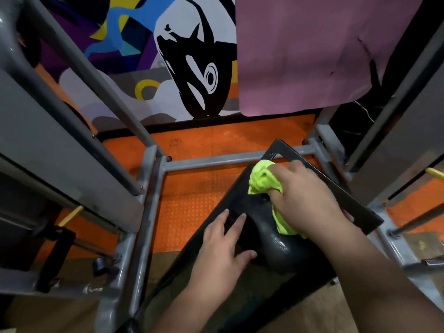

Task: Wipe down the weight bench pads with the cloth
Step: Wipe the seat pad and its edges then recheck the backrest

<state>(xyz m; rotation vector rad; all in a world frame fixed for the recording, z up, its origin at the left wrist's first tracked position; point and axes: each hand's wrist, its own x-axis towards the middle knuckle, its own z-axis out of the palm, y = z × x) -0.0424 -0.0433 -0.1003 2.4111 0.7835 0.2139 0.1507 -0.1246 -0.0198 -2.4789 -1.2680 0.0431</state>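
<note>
As seen from the head camera, looking down through a grey metal frame (153, 188) onto a black bench pad (283, 246) tilted over an orange studded floor (192, 200). Right hand (305, 195) curled around a bunched yellow-green cloth (263, 180), pressing it against the upper part of the pad beside a black metal bracket (336, 186); one end of the cloth hanging out below the palm. Left hand (223, 246) lying flat on the pad's lower left part, fingers straight and spread, gripping nothing. Beyond the frame, a painted wall mural (192, 63) with a pink mat (312, 51) hanging in front of it at upper right. Yellow-tipped pin (70, 215) on the left side of the frame.
</note>
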